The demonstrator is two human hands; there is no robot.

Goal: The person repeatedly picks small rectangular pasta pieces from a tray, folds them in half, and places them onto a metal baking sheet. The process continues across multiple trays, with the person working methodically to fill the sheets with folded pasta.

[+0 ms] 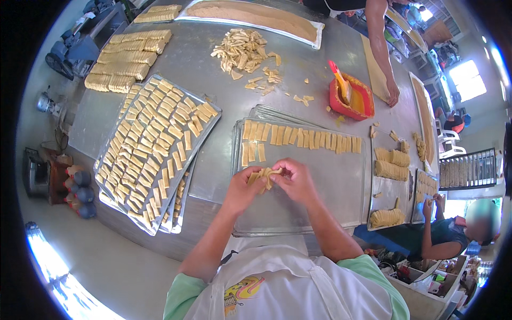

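Observation:
Over a metal baking tray (314, 197), my left hand (245, 188) is closed around a small bunch of pale dough strips (262, 176). The fingers of my right hand (295, 180) pinch the end of a strip from that bunch, so both hands meet there. Just beyond them, a long row of flat dough strips (301, 137) lies along the tray's far edge. A shorter second row (253, 152) starts at its left end. My fingers hide part of the held strips.
At left, a tray of dough strips (144, 144) overlaps other trays. Stacked strips (120, 64) and a loose heap (242, 50) lie farther back. A red tub (349, 101) holds a brush. A co-worker's arm (381, 48) reaches in at far right; another person (448, 229) works at right.

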